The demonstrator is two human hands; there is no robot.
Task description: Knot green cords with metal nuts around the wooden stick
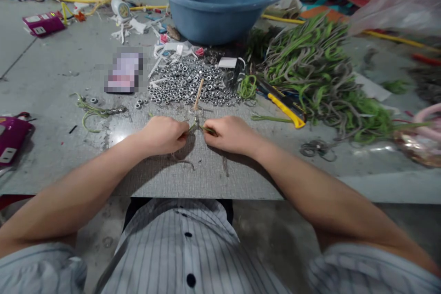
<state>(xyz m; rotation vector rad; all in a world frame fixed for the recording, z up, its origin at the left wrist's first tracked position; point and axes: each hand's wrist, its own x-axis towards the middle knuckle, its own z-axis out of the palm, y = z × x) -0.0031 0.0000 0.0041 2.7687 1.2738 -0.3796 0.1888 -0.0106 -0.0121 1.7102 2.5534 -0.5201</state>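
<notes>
My left hand [164,134] is closed on a strand of green and grey cord, just over the table [165,179]. Opposite it, my right hand [230,134] grips more of the green cord [210,131] in its closed fingers. Between the two hands the cord meets at small metal nuts [197,121], with a thin wooden stick [199,94] rising behind them. Grey cord ends hang below both hands. Just beyond lies a heap of metal nuts [189,80]. To the left rests a short knotted cord with nuts [103,111].
A blue basin [220,14] stands at the back. Right of the nuts are a yellow-black utility knife [285,108] and a big pile of green and grey cords [320,64]. A blurred phone [123,72] and purple power strips [44,23] lie on the left.
</notes>
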